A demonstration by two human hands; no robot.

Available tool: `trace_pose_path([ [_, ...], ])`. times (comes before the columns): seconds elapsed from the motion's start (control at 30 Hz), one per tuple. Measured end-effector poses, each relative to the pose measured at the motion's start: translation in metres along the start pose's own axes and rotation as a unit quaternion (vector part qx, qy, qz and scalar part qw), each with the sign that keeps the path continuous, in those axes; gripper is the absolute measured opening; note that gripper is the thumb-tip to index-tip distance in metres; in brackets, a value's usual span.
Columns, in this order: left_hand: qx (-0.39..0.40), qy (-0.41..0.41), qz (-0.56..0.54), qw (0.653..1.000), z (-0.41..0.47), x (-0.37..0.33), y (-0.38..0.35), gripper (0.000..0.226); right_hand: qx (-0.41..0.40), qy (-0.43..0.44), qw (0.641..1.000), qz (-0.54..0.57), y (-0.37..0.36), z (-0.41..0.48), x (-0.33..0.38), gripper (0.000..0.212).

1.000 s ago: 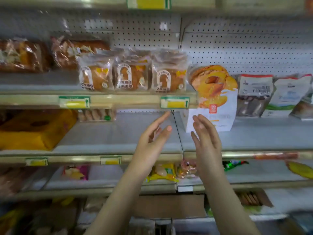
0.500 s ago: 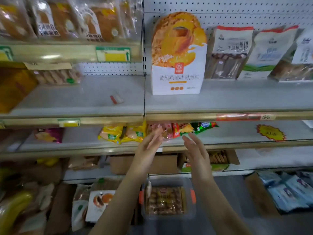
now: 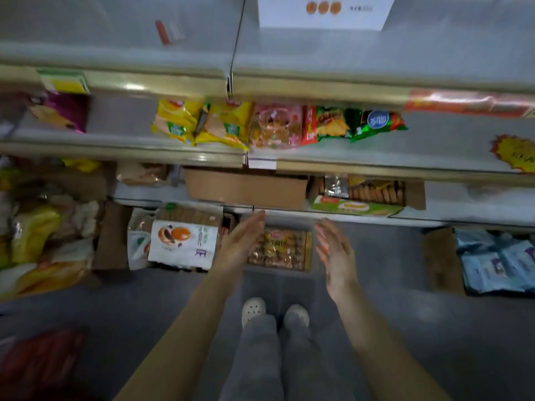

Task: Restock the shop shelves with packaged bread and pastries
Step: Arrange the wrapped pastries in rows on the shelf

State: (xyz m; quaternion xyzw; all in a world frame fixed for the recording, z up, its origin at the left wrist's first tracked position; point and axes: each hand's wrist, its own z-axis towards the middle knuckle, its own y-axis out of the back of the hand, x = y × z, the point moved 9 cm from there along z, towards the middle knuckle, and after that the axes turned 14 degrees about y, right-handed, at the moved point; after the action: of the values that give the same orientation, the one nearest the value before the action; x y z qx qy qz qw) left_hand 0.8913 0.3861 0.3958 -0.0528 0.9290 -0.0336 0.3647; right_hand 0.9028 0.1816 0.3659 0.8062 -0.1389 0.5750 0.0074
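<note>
Head view: two flat, empty hands are held over a clear tub of pastries (image 3: pixel 279 250) set on the floor at the foot of the shop shelves (image 3: pixel 376 169).

The left hand (image 3: pixel 241 247) and right hand (image 3: pixel 333 251) are seen with fingers straight and palms turned toward each other, nothing gripped in either. The tub is framed between them, just ahead of white shoes (image 3: pixel 253 309); contact with it cannot be made out. Packaged bread (image 3: pixel 182 244) is stacked just beside it, on the left.
</note>
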Motion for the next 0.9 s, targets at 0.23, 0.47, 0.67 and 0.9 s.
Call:
trace_pose_path([
  [0.23, -0.026, 0.07, 0.045, 0.996, 0.092, 0.1, 0.024, 0.044, -0.004, -0.074, 0.996, -0.048, 0.012, 0.035, -0.115, 0.023],
  [0.47, -0.049, 0.118, 0.113, 0.985, 0.219, 0.224, 0.04, 0.033, 0.002, -0.153, 0.987, -0.041, 0.033, 0.091, -0.274, 0.044],
  [0.67, -0.095, 0.089, 0.267, 0.955, 0.36, 0.279, 0.067, 0.053, 0.018, -0.184, 0.98, -0.079, 0.043, 0.15, -0.401, 0.046],
  [0.9, -0.179, 0.093, 0.251, 0.947, 0.488, 0.336, 0.112, 0.07, 0.029, -0.191, 0.979, -0.066, 0.051, 0.194, -0.481, 0.028],
])
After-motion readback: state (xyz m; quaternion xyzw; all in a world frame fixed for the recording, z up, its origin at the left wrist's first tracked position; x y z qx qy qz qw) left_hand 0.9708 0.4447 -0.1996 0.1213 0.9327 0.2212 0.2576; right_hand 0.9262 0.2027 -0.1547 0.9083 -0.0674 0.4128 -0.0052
